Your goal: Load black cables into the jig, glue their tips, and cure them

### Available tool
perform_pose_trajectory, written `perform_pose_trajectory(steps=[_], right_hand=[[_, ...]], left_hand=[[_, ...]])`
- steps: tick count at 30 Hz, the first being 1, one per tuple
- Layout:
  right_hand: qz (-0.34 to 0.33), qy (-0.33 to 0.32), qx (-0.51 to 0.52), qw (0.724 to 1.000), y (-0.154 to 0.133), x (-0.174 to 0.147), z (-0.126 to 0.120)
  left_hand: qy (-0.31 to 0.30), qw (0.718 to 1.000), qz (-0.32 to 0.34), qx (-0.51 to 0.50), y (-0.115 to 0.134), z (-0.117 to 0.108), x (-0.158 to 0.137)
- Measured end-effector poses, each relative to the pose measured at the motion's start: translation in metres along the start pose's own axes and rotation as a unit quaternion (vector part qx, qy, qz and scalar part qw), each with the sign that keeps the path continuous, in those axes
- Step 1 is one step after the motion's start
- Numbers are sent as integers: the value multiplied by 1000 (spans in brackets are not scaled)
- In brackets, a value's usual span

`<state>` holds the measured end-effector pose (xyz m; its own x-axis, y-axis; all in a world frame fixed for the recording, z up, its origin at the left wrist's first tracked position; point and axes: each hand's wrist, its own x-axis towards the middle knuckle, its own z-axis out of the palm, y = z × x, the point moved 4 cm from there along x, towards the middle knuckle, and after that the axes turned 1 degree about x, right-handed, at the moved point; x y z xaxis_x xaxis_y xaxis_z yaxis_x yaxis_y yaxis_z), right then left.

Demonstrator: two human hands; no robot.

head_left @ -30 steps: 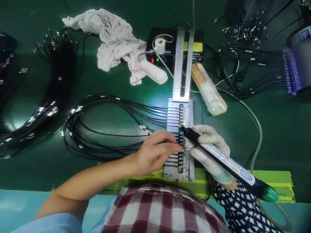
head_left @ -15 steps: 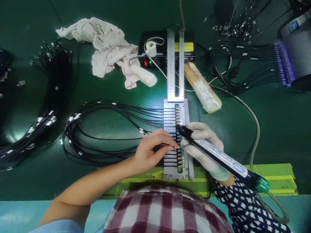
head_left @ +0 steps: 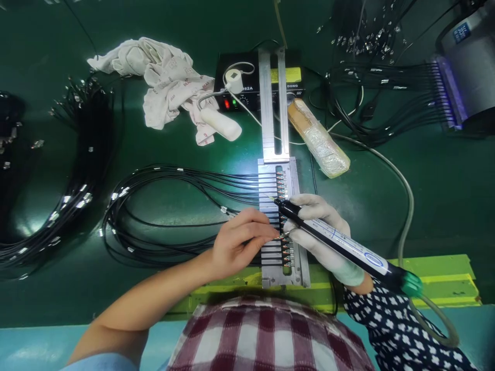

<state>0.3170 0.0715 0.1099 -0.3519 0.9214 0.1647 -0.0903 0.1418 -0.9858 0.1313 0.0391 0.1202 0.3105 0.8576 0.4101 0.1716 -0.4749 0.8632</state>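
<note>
My bare left hand (head_left: 243,239) is closed, thumb and fingers pinching one thin black cable near its end over the slotted metal fixture (head_left: 266,281). In my white-gloved right hand (head_left: 320,237) is a black dispensing syringe (head_left: 344,245) with a white label, a green end cap and a hose. Its fine tip (head_left: 271,198) points left above the cable row. The right thumb and fingertip sit beside the pinched cable end; whether they touch it I cannot tell. Small metal connectors (head_left: 281,180) line the fixture slot, and their cables loop left in a black bundle (head_left: 116,206).
A black control box (head_left: 242,82) with red and green lights stands behind the fixture. Near it lie a lamp head (head_left: 221,124), a crumpled cloth (head_left: 166,87) and a plastic-wrapped block (head_left: 323,147). More cables (head_left: 91,139) lie left; a grey machine (head_left: 475,67) stands right.
The view has shifted slightly. My left hand and the pinched cable end have moved a little down and left, and the syringe has shifted slightly left.
</note>
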Motion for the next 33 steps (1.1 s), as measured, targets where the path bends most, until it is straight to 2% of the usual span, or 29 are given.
perform_pose_trajectory(steps=[7,14,17,23,28,33], right_hand=[[-22,-9,-18,1000,-1,-1,0],[-26,-11,-15,1000,1,-3,0],[-21,-15,-19,999,0,-2,1],[9,-4,-8,1000,1,-1,3],[2,9,-16,1000,-1,-1,2],[-1,8,-14,1000,1,-1,1]], left_hand=[[-20,991,84,103,6,-4,0],[-23,984,117,134,6,-4,-1],[-24,989,97,112,4,-3,-2],[7,1000,7,20,-1,-1,0],[20,999,-33,22,-3,0,1],[23,998,-44,45,-5,0,0]])
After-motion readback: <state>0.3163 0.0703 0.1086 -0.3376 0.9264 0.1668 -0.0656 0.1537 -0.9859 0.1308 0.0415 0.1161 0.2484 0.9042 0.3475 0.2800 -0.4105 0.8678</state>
